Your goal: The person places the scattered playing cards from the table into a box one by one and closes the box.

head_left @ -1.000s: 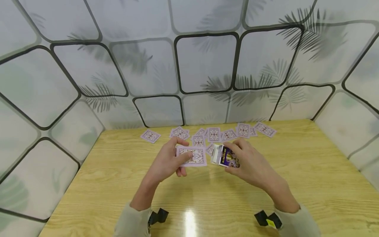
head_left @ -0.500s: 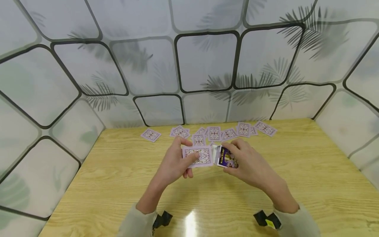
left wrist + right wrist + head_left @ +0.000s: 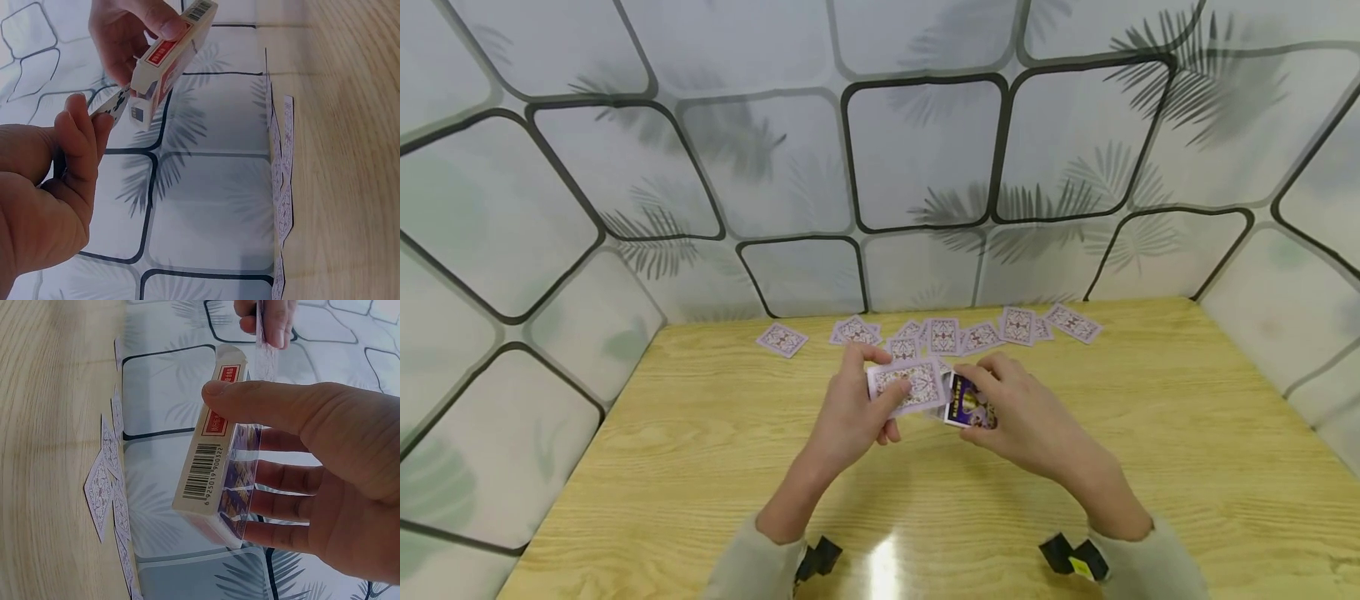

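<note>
My left hand (image 3: 850, 408) pinches several playing cards (image 3: 910, 385), patterned backs up, thumb on top and fingers beneath. In my right hand (image 3: 1030, 408) is a card box (image 3: 973, 402), dark purple with a picture on its upper face. Its opening points left, toward the cards. The cards' right edge overlaps the box's mouth; how far they reach inside is hidden in the head view. In the left wrist view the cards (image 3: 114, 107) meet the open end of the box (image 3: 165, 65). The right wrist view has the box's barcode side (image 3: 201, 469) facing the camera, my thumb on that side.
Several loose cards (image 3: 942, 336) lie face down along the back of the wooden table (image 3: 700, 467), some overlapping. One card (image 3: 782, 340) lies apart at the left. A patterned fabric wall (image 3: 917, 158) rises behind the table and on both sides.
My left hand has moved right, bringing the cards from beside the box to its mouth, and the cards now tilt slightly. My right hand has shifted slightly left with the box.
</note>
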Action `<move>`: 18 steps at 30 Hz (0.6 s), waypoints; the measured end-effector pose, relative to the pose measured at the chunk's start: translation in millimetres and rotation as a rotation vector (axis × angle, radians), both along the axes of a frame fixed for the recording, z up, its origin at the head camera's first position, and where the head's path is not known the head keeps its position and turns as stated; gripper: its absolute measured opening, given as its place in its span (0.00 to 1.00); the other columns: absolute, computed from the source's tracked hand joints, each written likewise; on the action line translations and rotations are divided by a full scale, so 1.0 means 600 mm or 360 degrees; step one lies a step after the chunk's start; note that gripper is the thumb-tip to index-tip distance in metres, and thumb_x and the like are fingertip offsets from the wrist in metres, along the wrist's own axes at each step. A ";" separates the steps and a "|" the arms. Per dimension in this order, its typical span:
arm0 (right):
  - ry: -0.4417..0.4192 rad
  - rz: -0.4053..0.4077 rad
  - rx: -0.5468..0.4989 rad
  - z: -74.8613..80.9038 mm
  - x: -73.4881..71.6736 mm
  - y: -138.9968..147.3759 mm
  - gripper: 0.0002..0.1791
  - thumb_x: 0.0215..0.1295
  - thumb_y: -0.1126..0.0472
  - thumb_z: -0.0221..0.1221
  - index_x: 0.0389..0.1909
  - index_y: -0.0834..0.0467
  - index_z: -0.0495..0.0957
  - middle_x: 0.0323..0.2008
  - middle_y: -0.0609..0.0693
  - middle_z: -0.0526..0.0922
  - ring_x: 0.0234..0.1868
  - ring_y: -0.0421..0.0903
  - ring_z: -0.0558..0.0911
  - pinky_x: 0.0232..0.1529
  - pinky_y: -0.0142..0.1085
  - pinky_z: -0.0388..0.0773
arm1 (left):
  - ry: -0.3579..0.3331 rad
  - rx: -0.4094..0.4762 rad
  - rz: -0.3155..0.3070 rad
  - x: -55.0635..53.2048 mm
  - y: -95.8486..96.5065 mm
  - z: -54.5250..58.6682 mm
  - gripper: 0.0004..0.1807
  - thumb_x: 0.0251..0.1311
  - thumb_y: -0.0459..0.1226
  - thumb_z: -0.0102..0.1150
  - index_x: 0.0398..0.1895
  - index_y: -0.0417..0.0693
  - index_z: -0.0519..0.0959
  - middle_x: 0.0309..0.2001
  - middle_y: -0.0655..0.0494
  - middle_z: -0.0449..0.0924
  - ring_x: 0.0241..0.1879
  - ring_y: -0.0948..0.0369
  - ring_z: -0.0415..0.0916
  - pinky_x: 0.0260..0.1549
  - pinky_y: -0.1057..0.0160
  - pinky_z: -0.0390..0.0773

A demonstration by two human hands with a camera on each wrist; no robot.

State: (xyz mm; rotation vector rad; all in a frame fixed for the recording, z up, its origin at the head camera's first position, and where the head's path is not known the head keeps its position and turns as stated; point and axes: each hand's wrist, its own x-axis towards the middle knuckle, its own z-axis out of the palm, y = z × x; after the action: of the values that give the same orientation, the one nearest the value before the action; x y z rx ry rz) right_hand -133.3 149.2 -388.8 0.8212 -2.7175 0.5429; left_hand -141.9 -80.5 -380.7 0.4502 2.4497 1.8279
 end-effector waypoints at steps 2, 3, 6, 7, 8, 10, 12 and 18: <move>-0.0001 0.0002 0.0003 -0.001 0.000 0.000 0.39 0.45 0.52 0.73 0.60 0.57 0.71 0.46 0.51 0.71 0.38 0.42 0.70 0.34 0.33 0.71 | 0.0024 -0.0049 -0.0014 0.001 0.002 -0.002 0.20 0.63 0.37 0.57 0.53 0.47 0.62 0.11 0.51 0.75 0.09 0.56 0.74 0.09 0.57 0.74; 0.0000 0.0003 0.0002 -0.001 0.000 0.000 0.39 0.45 0.52 0.73 0.60 0.57 0.71 0.46 0.51 0.71 0.38 0.42 0.69 0.34 0.34 0.71 | 0.0037 -0.0081 -0.0020 0.002 0.002 -0.002 0.19 0.63 0.38 0.57 0.53 0.47 0.62 0.10 0.52 0.74 0.09 0.57 0.74 0.09 0.58 0.73; 0.0007 0.0007 -0.0002 -0.002 0.000 0.000 0.39 0.45 0.52 0.73 0.60 0.57 0.71 0.46 0.51 0.71 0.38 0.42 0.69 0.35 0.35 0.71 | 0.0073 -0.0161 -0.0044 0.004 0.005 -0.003 0.19 0.63 0.39 0.57 0.53 0.49 0.63 0.09 0.54 0.73 0.08 0.56 0.73 0.07 0.60 0.70; 0.0010 0.0009 -0.0001 -0.002 0.001 0.000 0.39 0.45 0.52 0.73 0.60 0.57 0.71 0.46 0.51 0.71 0.38 0.42 0.69 0.35 0.35 0.71 | 0.0084 -0.0179 -0.0051 0.005 0.006 -0.004 0.19 0.63 0.39 0.57 0.53 0.48 0.63 0.09 0.54 0.73 0.08 0.54 0.74 0.06 0.61 0.69; 0.0013 0.0011 0.0000 -0.002 0.001 0.000 0.39 0.45 0.52 0.73 0.60 0.57 0.71 0.46 0.51 0.71 0.38 0.42 0.69 0.35 0.35 0.71 | 0.0090 -0.0193 -0.0052 0.005 0.007 -0.004 0.19 0.64 0.40 0.57 0.53 0.49 0.63 0.08 0.55 0.72 0.09 0.53 0.74 0.06 0.62 0.68; 0.0019 0.0014 0.0003 -0.002 0.001 0.001 0.39 0.46 0.52 0.73 0.60 0.57 0.71 0.46 0.51 0.71 0.38 0.42 0.69 0.35 0.35 0.70 | 0.0101 -0.0197 -0.0036 0.006 0.008 -0.005 0.19 0.64 0.40 0.57 0.54 0.49 0.63 0.09 0.55 0.72 0.09 0.50 0.74 0.05 0.63 0.67; 0.0023 0.0016 0.0004 -0.002 0.001 0.001 0.39 0.46 0.52 0.73 0.60 0.57 0.71 0.45 0.51 0.71 0.38 0.42 0.69 0.34 0.34 0.70 | 0.0116 -0.0179 -0.0001 0.006 0.009 -0.006 0.19 0.64 0.40 0.57 0.54 0.49 0.63 0.09 0.55 0.72 0.10 0.47 0.74 0.05 0.64 0.66; 0.0034 0.0015 0.0000 -0.001 0.001 0.001 0.39 0.45 0.52 0.73 0.60 0.58 0.71 0.45 0.51 0.71 0.37 0.41 0.69 0.33 0.33 0.71 | 0.0230 -0.0135 0.0089 0.005 0.011 -0.009 0.19 0.63 0.38 0.58 0.53 0.45 0.64 0.10 0.56 0.72 0.10 0.49 0.73 0.04 0.66 0.63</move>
State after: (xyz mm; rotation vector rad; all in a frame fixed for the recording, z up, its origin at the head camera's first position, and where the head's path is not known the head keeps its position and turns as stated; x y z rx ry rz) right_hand -132.8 149.8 -389.5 0.8352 -2.6957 0.5335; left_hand -139.2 -73.8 -386.3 0.5315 2.6481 1.7618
